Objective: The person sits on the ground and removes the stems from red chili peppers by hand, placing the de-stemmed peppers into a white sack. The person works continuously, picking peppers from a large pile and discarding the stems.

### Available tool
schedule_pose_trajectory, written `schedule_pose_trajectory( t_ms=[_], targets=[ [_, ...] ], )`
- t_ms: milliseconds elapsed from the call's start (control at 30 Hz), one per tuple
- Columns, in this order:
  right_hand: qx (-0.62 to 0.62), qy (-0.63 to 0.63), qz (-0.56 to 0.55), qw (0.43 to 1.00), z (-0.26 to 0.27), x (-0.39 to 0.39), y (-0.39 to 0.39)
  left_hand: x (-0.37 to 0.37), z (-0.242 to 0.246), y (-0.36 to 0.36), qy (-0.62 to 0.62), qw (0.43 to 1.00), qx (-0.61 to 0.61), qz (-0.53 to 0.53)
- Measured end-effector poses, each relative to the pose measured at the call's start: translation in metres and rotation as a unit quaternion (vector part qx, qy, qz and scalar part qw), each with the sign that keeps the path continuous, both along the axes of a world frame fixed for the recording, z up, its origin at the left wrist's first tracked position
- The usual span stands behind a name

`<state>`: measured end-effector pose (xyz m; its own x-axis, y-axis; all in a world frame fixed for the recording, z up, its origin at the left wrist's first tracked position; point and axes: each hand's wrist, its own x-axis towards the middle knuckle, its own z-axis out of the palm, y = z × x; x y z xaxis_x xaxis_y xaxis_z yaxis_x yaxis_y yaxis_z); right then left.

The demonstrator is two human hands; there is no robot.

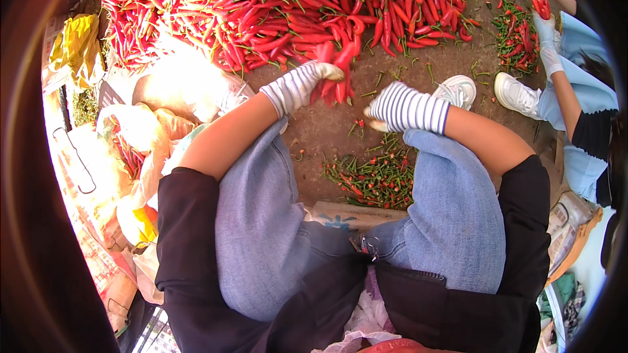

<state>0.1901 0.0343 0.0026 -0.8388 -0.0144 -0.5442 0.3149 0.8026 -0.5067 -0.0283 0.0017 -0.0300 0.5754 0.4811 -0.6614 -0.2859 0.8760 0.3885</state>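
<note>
A bunch of red chili peppers [338,71] is gripped in my left hand [311,81], which wears a striped knit glove. The bunch is blurred and hangs above the floor at the near edge of a large heap of red chili peppers [274,10]. To its right is my right hand [409,108], in a matching glove, with curled fingers pointing left; whether anything is pinched there is hidden. Small stem pieces with red tips [359,125] show just below those fingertips. Between my legs lies a pile of green stems with red ends [378,176].
At the right, another person's gloved hand [544,29] holds red chilies over a second stem pile [515,34]. A white shoe [517,93] stands near mine. Plastic sacks [142,132], one with chilies inside, and a yellow bag [76,46] crowd the left. Stems litter the floor [309,157].
</note>
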Motion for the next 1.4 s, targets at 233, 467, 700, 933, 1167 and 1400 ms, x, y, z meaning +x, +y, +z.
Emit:
schedule_pose_trajectory(
  t_ms=[233, 467, 700, 933, 1167, 1400],
  targets=[
    [0.246, -0.094, -0.415, 0.871, -0.046, 0.019, 0.081, -0.002, -0.013, 0.001, 0.023, 0.995, 0.067, 0.075],
    [0.186, -0.111, -0.461, 0.861, -0.076, 0.028, 0.108, 0.007, -0.013, 0.002, 0.022, 0.998, 0.061, 0.023],
    [0.094, 0.047, -0.561, 0.821, -0.034, 0.034, 0.059, 0.013, 0.001, 0.007, 0.010, 0.996, 0.060, 0.063],
    [0.028, 0.016, -0.363, 0.931, 0.004, 0.001, 0.025, 0.020, 0.024, 0.006, 0.042, 0.987, 0.155, 0.020],
    [0.086, 0.156, -0.304, 0.936, -0.004, 0.004, 0.019, 0.010, 0.019, 0.007, -0.012, 0.991, 0.065, 0.118],
    [-0.002, -0.055, 0.000, 0.999, 0.000, 0.006, 0.005, -0.005, -0.009, 0.009, -0.055, 0.988, 0.040, 0.136]
  ],
)
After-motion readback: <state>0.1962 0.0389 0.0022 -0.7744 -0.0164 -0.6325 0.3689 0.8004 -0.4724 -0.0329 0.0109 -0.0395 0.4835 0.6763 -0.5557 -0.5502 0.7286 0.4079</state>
